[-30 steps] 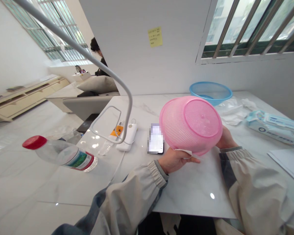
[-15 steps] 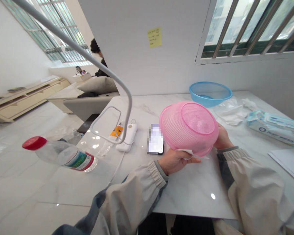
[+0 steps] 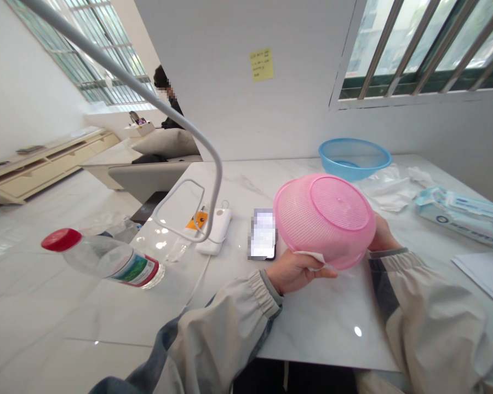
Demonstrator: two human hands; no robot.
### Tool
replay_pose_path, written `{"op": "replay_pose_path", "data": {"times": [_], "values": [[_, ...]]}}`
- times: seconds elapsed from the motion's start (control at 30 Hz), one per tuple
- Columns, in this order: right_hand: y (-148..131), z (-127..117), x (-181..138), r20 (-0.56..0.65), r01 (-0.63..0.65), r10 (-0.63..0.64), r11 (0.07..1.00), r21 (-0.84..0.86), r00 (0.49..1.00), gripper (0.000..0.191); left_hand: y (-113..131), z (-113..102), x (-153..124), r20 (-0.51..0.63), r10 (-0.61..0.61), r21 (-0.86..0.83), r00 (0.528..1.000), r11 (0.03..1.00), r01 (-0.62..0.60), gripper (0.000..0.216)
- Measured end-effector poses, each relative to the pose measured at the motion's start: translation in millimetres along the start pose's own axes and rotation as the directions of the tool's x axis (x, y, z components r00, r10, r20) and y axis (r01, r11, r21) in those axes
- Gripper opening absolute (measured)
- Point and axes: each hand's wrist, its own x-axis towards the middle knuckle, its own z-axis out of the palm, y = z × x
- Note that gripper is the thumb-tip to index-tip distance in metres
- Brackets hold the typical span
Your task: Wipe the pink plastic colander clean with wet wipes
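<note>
The left hand [image 3: 298,272] has its grip clamped on the rim of a tilted pink plastic mesh basket [image 3: 324,221], pinching a small white cloth [image 3: 311,257] against it. The right hand [image 3: 383,234] grips the far side, holding the basket over the white marble worktop [image 3: 324,323].

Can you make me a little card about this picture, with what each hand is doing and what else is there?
Left hand: grips a pink plastic basket upside down, with a white cloth at its rim
Right hand: behind the basket's far side, partly hidden
Surface: white marble table
Also on it: blue plastic basin, pack of wet wipes, phone
Background: a person
</note>
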Motion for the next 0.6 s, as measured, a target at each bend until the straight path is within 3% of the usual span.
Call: {"op": "replay_pose_path", "data": {"times": [0.17,0.37,0.6], "values": [[14,3,2,0.06,0.008,-0.01,0.999,0.034,0.998,0.022,-1,0,3,-0.01,0.077,0.004,0.997,0.997,-0.077,0.061],[19,3,6,0.099,0.065,-0.07,0.996,0.056,0.993,0.043,-1,0,4,-0.004,0.084,0.001,0.996,0.996,-0.084,0.061],[15,1,7,0.062,0.079,-0.08,0.997,0.016,0.995,0.036,-3,2,2,-0.002,0.042,-0.001,0.999,0.999,-0.042,0.058]]}}
